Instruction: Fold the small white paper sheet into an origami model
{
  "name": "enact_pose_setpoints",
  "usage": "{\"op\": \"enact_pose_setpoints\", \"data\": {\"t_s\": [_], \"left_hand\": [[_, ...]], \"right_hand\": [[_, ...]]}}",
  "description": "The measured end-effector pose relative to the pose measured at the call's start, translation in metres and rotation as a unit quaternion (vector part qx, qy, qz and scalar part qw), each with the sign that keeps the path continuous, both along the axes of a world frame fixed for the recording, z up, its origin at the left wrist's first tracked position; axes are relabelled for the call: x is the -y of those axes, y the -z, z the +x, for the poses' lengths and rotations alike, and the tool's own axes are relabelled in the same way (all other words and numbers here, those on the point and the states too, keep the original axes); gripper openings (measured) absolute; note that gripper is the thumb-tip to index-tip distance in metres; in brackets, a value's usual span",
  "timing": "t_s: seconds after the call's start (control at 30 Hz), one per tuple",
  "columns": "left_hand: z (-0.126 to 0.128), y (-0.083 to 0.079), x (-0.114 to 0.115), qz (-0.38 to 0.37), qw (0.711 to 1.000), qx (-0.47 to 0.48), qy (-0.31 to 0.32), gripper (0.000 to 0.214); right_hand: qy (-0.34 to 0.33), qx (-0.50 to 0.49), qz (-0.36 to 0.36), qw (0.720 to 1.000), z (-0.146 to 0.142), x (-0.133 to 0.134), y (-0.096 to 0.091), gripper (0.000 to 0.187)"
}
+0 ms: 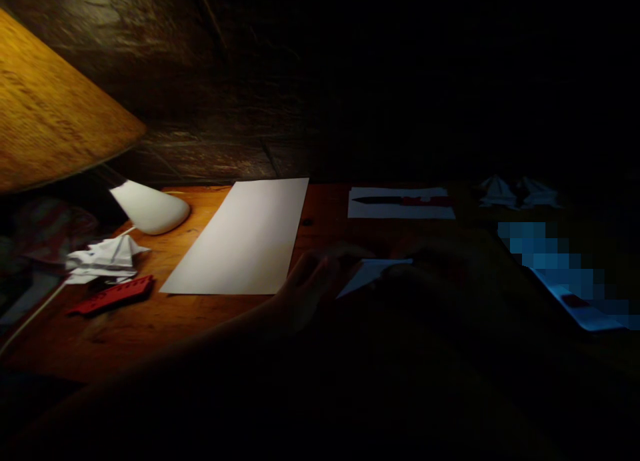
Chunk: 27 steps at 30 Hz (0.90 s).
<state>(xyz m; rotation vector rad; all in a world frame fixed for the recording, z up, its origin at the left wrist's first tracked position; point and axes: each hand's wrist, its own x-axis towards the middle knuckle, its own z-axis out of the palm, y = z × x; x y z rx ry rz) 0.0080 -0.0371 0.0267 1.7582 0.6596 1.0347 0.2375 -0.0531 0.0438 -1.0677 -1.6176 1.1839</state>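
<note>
A small piece of paper [369, 272], possibly folded, is held low over the table in front of me. My left hand [316, 277] grips its left side, with thumb and fingers bent around the edge. On the opposite side my right hand [435, 267] pinches the paper, though it is mostly lost in darkness. Just beyond my left hand a large white sheet [250, 237] lies flat. Farther back, a knife [400, 200] with a dark blade and reddish handle rests on smaller white papers [380, 212].
At left stand a lamp with a yellow shade [60, 114] and a white base [153, 207]. Near it lie crumpled or folded white paper [113, 257] and a red notched object [115, 295]. Two folded paper shapes [500, 193] sit back right, near a lit screen device [580, 311].
</note>
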Motion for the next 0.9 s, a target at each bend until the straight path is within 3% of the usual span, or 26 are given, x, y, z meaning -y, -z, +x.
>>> {"op": "enact_pose_setpoints", "data": {"t_s": [0.07,0.17,0.4,0.57,0.9], "left_hand": [[0.002,0.004,-0.001,-0.124,0.99,0.06,0.031,0.037],[0.003,0.005,-0.002,-0.179,0.981,0.073,0.032,0.029],[0.001,-0.001,-0.004,-0.086,0.994,-0.021,-0.059,0.023],[0.001,-0.001,-0.001,-0.065,0.996,-0.04,-0.054,0.024],[0.004,-0.002,-0.001,-0.034,0.997,-0.05,-0.055,0.023]], "right_hand": [[0.023,-0.068,-0.08,0.994,-0.002,-0.001,0.004,0.009],[0.049,-0.105,-0.117,0.986,-0.003,-0.002,0.008,0.015],[0.02,-0.086,-0.083,0.993,0.001,-0.006,0.012,0.028],[-0.03,-0.088,-0.096,0.991,0.003,-0.009,0.021,0.029],[-0.051,-0.15,-0.13,0.979,0.001,-0.011,0.02,0.031]]}}
